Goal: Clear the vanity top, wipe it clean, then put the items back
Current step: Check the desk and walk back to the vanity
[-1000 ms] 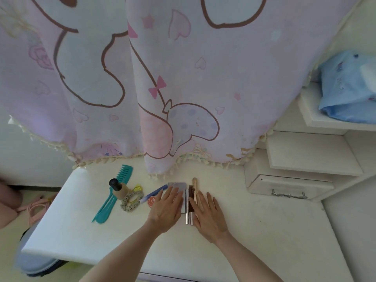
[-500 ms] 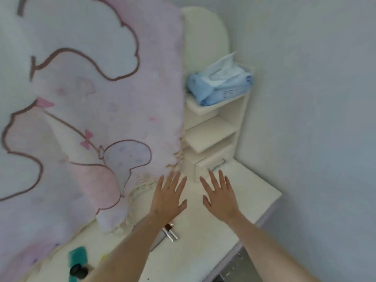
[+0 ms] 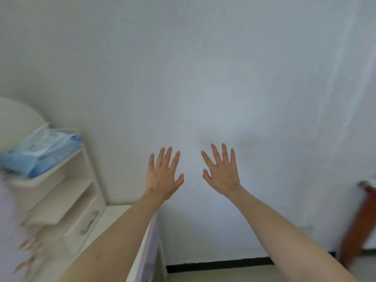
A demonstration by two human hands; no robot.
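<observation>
In the head view both arms reach forward and upward in front of a plain pale wall [image 3: 203, 78], and neither touches anything. The left hand [image 3: 163, 176] is raised with its back to the camera, fingers straight and fanned apart, thumb out to the right; it holds nothing. The right hand [image 3: 221, 174] is beside it, a gap of bare wall between the two, with its fingers likewise straight and spread and its thumb pointing in toward the left hand; it too holds nothing. The vanity sits at the lower left: a corner of its white tabletop [image 3: 116, 212] shows just under the left forearm, running down to the lower edge of the picture, and the part in view carries no loose items. At the back of that tabletop stands a small white shelf unit [image 3: 67, 196] with open shelves and a drawer [image 3: 85, 222] at the bottom, all blurred by motion. On the top shelf lies a soft blue pack of wipes [image 3: 40, 153], tilted, with its flap standing up. A blurred strip of pale pink fringed cloth [image 3: 10, 231] hangs at the far left edge. Along the foot of the wall runs a dark baseboard [image 3: 219, 263] above a light floor, and a reddish-brown wooden piece [image 3: 358, 226] stands at the right edge, too blurred to identify.
</observation>
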